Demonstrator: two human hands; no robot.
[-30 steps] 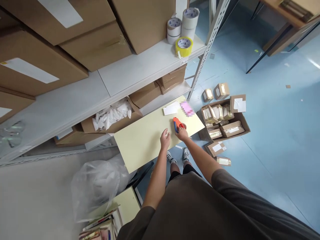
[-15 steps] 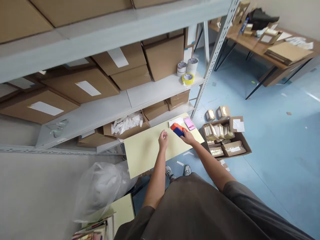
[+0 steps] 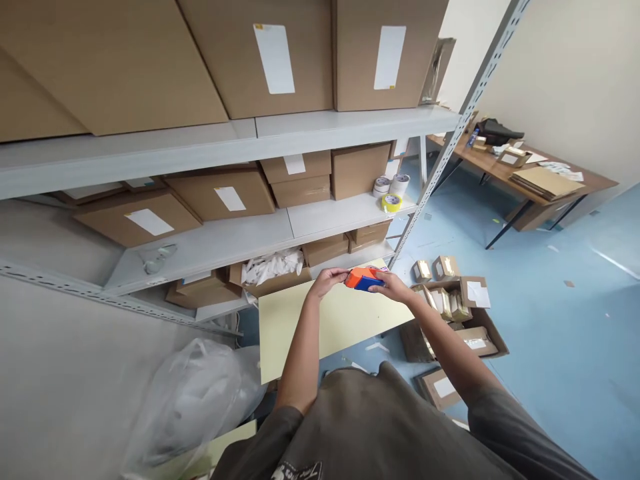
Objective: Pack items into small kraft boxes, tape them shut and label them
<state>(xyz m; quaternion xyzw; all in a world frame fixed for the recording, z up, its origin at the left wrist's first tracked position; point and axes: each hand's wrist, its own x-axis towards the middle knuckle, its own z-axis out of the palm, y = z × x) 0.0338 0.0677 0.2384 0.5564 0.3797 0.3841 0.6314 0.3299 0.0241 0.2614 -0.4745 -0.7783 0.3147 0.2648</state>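
Note:
An orange-and-blue plastic object (image 3: 364, 279) is held up in front of me, above a pale yellow board (image 3: 330, 327). My left hand (image 3: 327, 282) grips its orange end with the fingers curled around it. My right hand (image 3: 395, 287) presses on its blue end from the other side. The object's exact kind cannot be made out. The far corner of the board is mostly hidden behind my hands, so the white sheet and pink piece seen there earlier barely show.
Grey metal shelving (image 3: 200, 257) holding cardboard boxes and tape rolls (image 3: 393, 190) stands ahead. Small packets fill an open cardboard box (image 3: 480, 340) on the blue floor to the right. A clear plastic bag (image 3: 193, 400) lies lower left. A wooden table (image 3: 515, 167) stands far right.
The object has risen off the board into both hands, and my left hand has closed on it. My view has tilted upward, showing more of the shelves and the table.

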